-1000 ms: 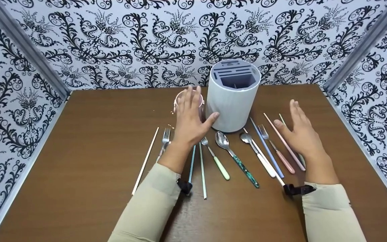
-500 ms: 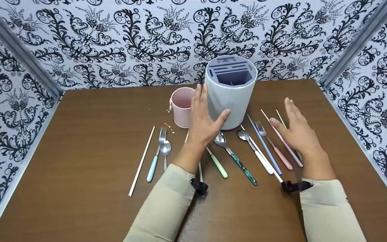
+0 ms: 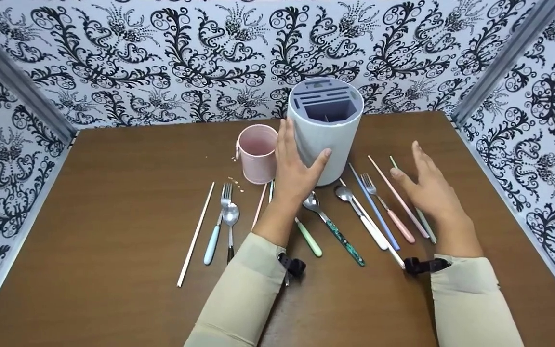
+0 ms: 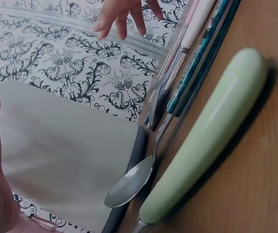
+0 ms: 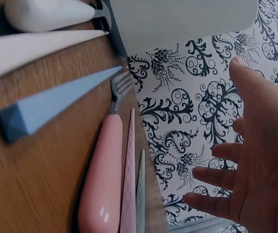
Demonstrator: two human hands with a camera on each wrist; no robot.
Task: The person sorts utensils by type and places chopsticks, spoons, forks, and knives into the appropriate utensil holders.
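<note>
My left hand [image 3: 297, 168] stands upright with straight fingers, close to the left side of a white cylindrical utensil holder [image 3: 333, 144]; whether it touches cannot be told. The holder has a grey slotted top. My right hand [image 3: 431, 190], fingers extended and holding nothing, hovers by a pink chopstick [image 3: 393, 190] and a green chopstick [image 3: 429, 230]. Between the hands lie a green-handled fork [image 3: 309, 238], a teal-handled spoon [image 3: 342, 239], a white-handled spoon [image 3: 374, 231], a blue chopstick [image 3: 374, 207] and a pink-handled fork [image 3: 400, 226]. My left forearm partly hides some chopsticks.
A pink bucket [image 3: 258, 166] stands left of the holder, with small pale crumbs [image 3: 238, 185] near it. Farther left lie a white chopstick [image 3: 195, 236], a blue-handled fork [image 3: 212, 241] and a dark-handled spoon [image 3: 231, 217]. Patterned walls [image 3: 162, 58] enclose the brown table [image 3: 113, 217].
My left hand has moved right, from in front of the pink bucket to beside the holder, uncovering the bucket. My right hand stays nearly in place. The head view has shifted slightly.
</note>
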